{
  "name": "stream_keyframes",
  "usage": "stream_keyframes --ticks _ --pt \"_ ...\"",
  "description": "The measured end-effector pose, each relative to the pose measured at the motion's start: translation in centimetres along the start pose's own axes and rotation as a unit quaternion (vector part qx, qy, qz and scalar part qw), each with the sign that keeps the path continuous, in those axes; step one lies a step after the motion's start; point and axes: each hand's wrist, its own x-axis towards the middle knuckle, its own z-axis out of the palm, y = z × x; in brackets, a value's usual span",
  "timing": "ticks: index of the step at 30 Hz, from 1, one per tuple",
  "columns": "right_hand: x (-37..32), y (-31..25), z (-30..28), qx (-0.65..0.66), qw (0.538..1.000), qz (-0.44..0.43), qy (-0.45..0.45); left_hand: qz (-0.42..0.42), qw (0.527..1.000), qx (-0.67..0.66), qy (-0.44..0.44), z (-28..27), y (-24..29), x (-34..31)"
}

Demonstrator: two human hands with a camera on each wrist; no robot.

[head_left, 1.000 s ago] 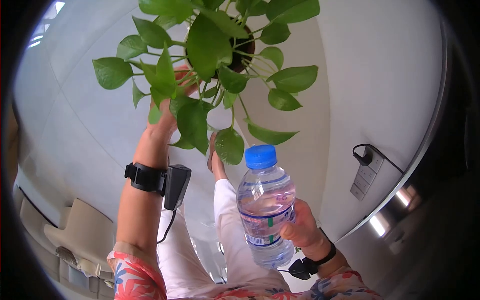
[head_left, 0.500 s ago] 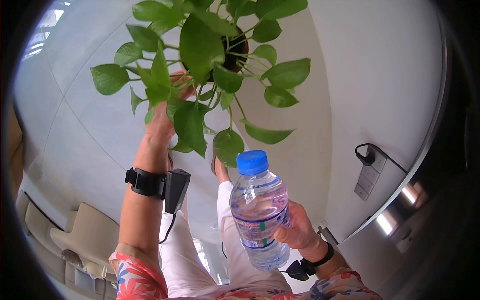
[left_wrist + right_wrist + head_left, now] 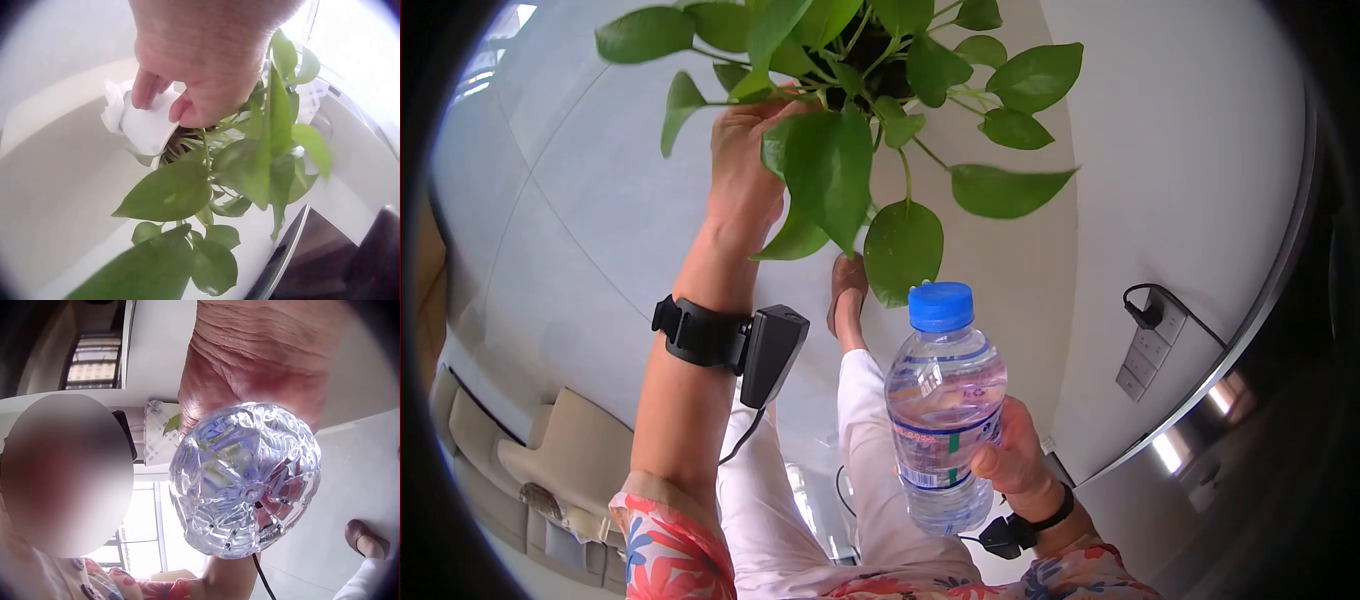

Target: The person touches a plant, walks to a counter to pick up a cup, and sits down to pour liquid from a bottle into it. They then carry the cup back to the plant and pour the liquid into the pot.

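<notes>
Two busy hands: left hand (image 3: 745,165) grips the white pot (image 3: 147,128) of the leafy green plant (image 3: 830,180) up high; right hand (image 3: 1012,455) holds the clear blue-capped plastic bottle (image 3: 945,420) upright, below and right of it.

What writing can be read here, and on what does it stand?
Nothing can be read.
The clear plastic water bottle with the blue cap, held in the right hand, has a label band with print too small and blurred.
The grey socket panel shows no legible marks.
</notes>
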Motion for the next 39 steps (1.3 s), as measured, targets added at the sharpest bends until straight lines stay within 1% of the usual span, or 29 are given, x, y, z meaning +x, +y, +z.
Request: stream_keyframes --ticks 2,4,5,6,8,10,12,13,14,15,16,17,18,20,21,22,23,24,25,27,30,31,32,33,34,35,36,38,39 --pt "-0.2 0.1 0.0 -0.011 1.000 0.003 -0.003 -0.002 1.000 -0.015 -0.011 -0.2 0.4 -0.2" --pt "-0.5 -0.1 0.2 -0.019 1.000 0.006 0.000 0.042 0.999 -0.019 -0.030 -0.2 1.1 -0.9" --pt "-0.7 -0.2 0.3 -0.026 1.000 0.008 0.003 0.045 0.998 0.004 -0.036 -0.8 1.0 -1.0" --pt "-0.8 -0.3 0.4 -0.027 1.000 0.009 0.000 0.047 0.998 0.004 -0.035 -1.8 0.3 -1.0" --pt "-1.0 -0.3 0.7 -0.015 1.000 0.010 0.002 0.098 0.992 -0.043 -0.064 -4.0 -1.3 -0.9" --pt "-1.0 -0.4 1.6 -0.015 1.000 0.014 0.000 0.101 0.992 -0.047 -0.068 -6.0 -2.0 -2.2" --pt "-1.1 -0.4 1.4 -0.013 1.000 0.020 -0.006 0.142 0.979 -0.117 -0.083 -8.6 -4.8 -3.2" --pt "-1.1 -0.3 1.8 -0.041 0.999 0.015 -0.007 0.075 0.978 -0.178 -0.079 -9.8 -4.3 -4.3" --pt "-1.0 -0.2 2.3 -0.068 0.998 0.009 -0.009 0.080 0.979 -0.174 -0.072 -10.8 -4.0 -5.5" --pt "-0.9 -0.1 2.7 -0.069 0.997 0.012 -0.018 0.101 0.977 -0.171 -0.076 -11.3 -3.5 -6.8" --pt "-0.9 -0.1 3.1 -0.076 0.996 0.031 -0.023 0.122 0.975 -0.167 -0.080 -11.7 -3.2 -8.0" --pt "-0.8 0.0 3.5 -0.084 0.995 0.049 -0.028 0.187 0.979 -0.038 -0.070 -12.3 -3.0 -8.9" --pt "-0.6 0.1 3.9 -0.085 0.994 0.054 -0.038 0.191 0.979 -0.032 -0.062 -13.1 -3.2 -9.8" --pt "-0.3 0.5 4.3 -0.113 0.988 0.073 -0.071 0.092 0.992 -0.081 -0.011 -14.9 -4.8 -11.0" --pt "-0.1 0.7 5.1 -0.115 0.987 0.076 -0.080 0.135 0.964 0.229 0.000 -16.6 -4.7 -11.2" --pt "0.0 0.8 5.8 -0.093 0.987 0.094 -0.095 0.150 0.982 0.097 -0.057 -15.1 -2.2 -11.5" --pt "0.1 0.9 6.6 -0.071 0.985 0.113 -0.109 0.094 0.995 0.022 -0.016 -15.0 -1.6 -12.0" --pt "0.3 1.2 7.4 -0.074 0.984 0.115 -0.114 0.039 0.997 -0.054 0.024 -15.2 -1.2 -12.5" --pt "0.5 1.4 8.3 -0.069 0.982 0.120 -0.127 0.043 0.997 -0.055 0.029 -15.4 -0.9 -13.0" --pt "0.7 2.6 10.1 -0.075 0.979 0.123 -0.145 0.028 0.990 -0.118 0.074 -16.6 -0.4 -14.1" --pt "0.8 3.6 10.8 -0.091 0.974 0.141 -0.153 0.041 0.986 -0.135 0.090 -17.1 -0.3 -15.1" --pt "0.9 3.9 10.9 -0.135 0.968 0.143 -0.156 0.031 0.991 -0.057 0.113 -17.4 -0.2 -15.2" --pt "1.3 4.1 11.2 -0.179 0.959 0.150 -0.159 0.028 0.990 -0.060 0.122 -17.9 -0.2 -15.5" --pt "0.8 6.5 15.4 -0.207 0.953 0.132 -0.175 0.024 0.990 -0.075 0.116 -21.4 2.8 -17.4" --pt "0.7 7.1 16.3 -0.225 0.950 0.132 -0.174 -0.011 0.990 -0.083 0.114 -22.0 3.4 -18.0" --pt "0.8 7.7 17.0 -0.241 0.946 0.133 -0.172 -0.020 0.989 -0.085 0.121 -22.5 4.0 -18.4" --pt "1.0 7.9 16.8 -0.243 0.945 0.140 -0.170 -0.024 0.988 -0.089 0.126 -22.8 3.2 -18.4" --pt "1.6 8.1 17.2 -0.277 0.935 0.128 -0.179 -0.003 0.993 -0.071 0.092 -23.8 2.2 -18.2" --pt "2.0 7.6 16.6 -0.274 0.935 0.140 -0.178 0.058 0.995 -0.029 0.081 -23.3 1.5 -17.8"
